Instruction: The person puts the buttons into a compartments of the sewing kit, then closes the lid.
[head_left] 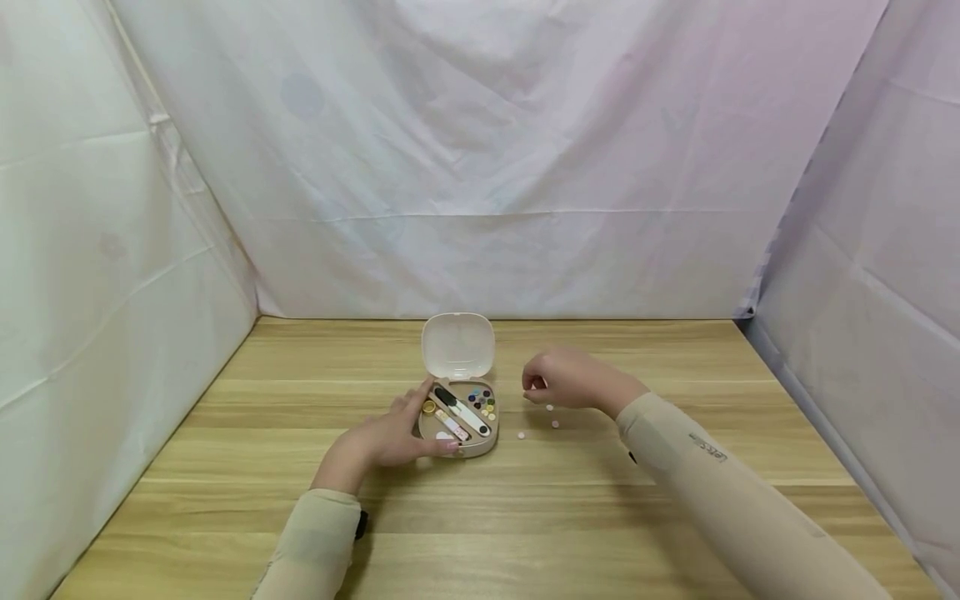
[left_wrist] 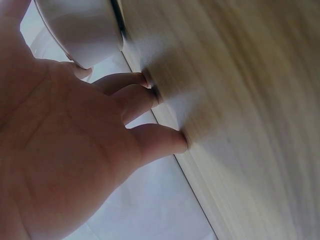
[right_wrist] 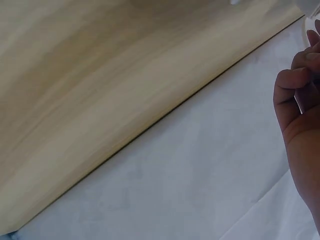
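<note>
On the yellow-brown, wood-grained worktop (head_left: 585, 517) I see a beige case (head_left: 480, 450) toward the far edge, multicoloured round pieces (head_left: 478, 406), and whitish discs (head_left: 555, 424).

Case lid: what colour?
The lid is plain off-white; it shows best in the head view.

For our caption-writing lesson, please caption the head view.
Left hand holding an open case; right hand, fingers curled, near small white discs on the wooden table.
</note>
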